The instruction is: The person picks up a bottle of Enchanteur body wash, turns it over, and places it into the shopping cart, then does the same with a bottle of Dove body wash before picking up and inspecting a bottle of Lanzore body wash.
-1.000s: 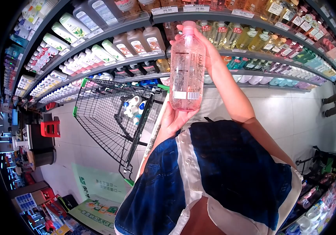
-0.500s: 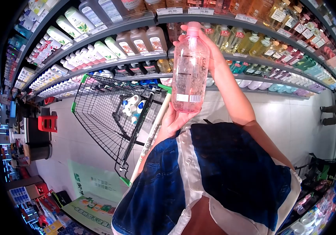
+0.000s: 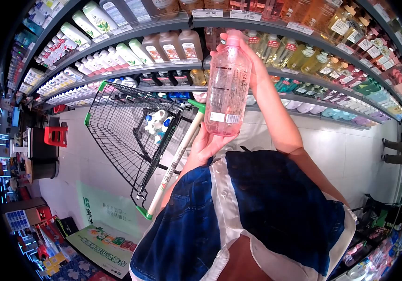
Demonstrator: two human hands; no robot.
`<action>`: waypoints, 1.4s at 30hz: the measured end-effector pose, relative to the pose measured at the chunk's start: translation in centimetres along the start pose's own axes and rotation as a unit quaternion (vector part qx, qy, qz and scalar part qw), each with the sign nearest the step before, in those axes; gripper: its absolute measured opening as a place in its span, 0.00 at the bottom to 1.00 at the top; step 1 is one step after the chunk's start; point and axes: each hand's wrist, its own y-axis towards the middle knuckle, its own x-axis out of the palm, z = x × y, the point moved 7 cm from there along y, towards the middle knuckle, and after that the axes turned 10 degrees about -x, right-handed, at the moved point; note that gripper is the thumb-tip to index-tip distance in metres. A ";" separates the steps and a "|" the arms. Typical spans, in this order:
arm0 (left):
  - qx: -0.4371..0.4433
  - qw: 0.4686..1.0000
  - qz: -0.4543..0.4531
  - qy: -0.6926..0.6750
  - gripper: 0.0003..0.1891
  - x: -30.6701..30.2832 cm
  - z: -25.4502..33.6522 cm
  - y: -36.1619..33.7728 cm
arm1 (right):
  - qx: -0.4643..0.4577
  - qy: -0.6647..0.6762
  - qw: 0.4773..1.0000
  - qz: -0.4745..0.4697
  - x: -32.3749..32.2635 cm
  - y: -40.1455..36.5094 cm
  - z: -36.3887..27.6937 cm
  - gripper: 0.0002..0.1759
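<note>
A tall clear pink bottle (image 3: 228, 91) with a pink cap, dark "ASAKA" lettering and a barcode label near its base stands upright in front of me. My left hand (image 3: 211, 144) supports its bottom from below. Near the top, my right hand (image 3: 252, 56) grips the bottle from behind and to the right, its fingertips showing left of the cap; the bottle hides part of that hand. Just left of the bottle is the handle (image 3: 177, 161) of a wire shopping cart (image 3: 116, 122). White bottles with blue caps (image 3: 156, 124) show through the cart's mesh.
Curved-looking shelves (image 3: 130, 72) packed with pump bottles and price tags run across the front. A red stool (image 3: 55, 136) stands at the left on the tiled floor. At the far right are another person's legs (image 3: 396, 152). A green floor sign (image 3: 102, 248) lies lower left.
The view has shifted slightly, so the shelves and cart appear a little displaced. Both hands keep their hold on the pink bottle, which sits marginally lower in view.
</note>
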 end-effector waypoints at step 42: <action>0.075 0.407 0.605 0.680 0.14 -12.3 6.8 -34.1 | -0.056 -0.504 0.811 -0.293 26.0 0.8 22.2 0.25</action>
